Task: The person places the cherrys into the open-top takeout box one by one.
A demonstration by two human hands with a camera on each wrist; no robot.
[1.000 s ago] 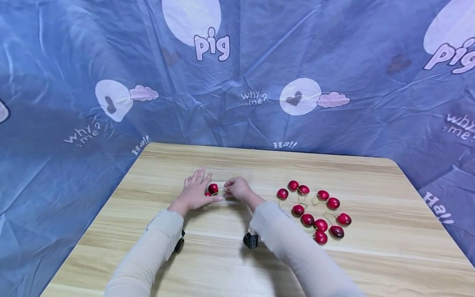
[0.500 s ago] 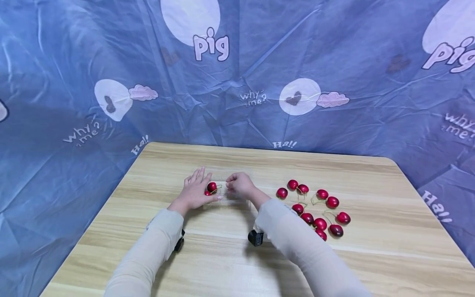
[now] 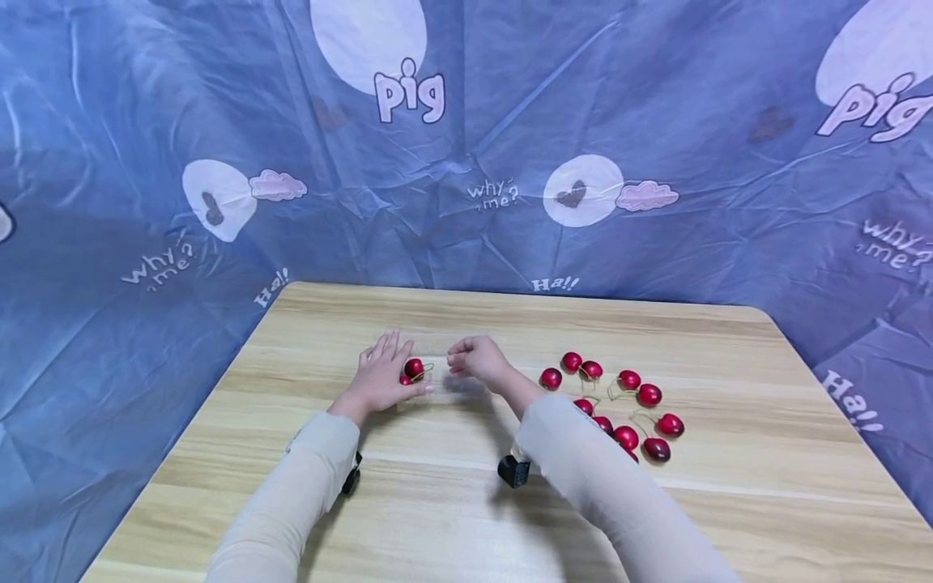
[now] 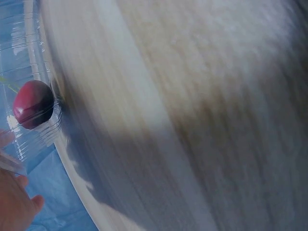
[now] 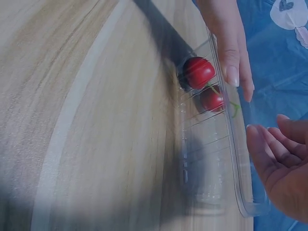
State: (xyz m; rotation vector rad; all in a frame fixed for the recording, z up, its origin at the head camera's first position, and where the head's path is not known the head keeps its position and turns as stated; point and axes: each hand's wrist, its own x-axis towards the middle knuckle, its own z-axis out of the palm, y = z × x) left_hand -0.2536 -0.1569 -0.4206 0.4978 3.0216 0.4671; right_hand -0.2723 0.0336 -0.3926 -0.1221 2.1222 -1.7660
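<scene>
A clear plastic box [image 5: 237,168] lies on the table with two red cherries, one [image 3: 414,367] in front of the other [image 5: 212,99], at its left end, their green stems pointing right. My left hand [image 3: 381,377] rests over that left end with fingers spread, its thumb along the rim in the right wrist view. One cherry [image 4: 33,104] shows through the box wall in the left wrist view, above the left fingers [image 4: 17,202]. Over the right part of the box hovers my right hand [image 3: 478,361], fingers loosely bent, thumb apart, nothing between them.
Several loose cherries [image 3: 649,395] with stems lie on the wooden table [image 3: 437,518] to the right, a few partly hidden behind my right sleeve [image 3: 583,470]. A blue printed cloth [image 3: 437,227] hangs behind the table.
My right hand has let go of a cherry's stem and drawn away slightly to the right. That cherry has settled a little to the left in the box. My left hand stays put.
</scene>
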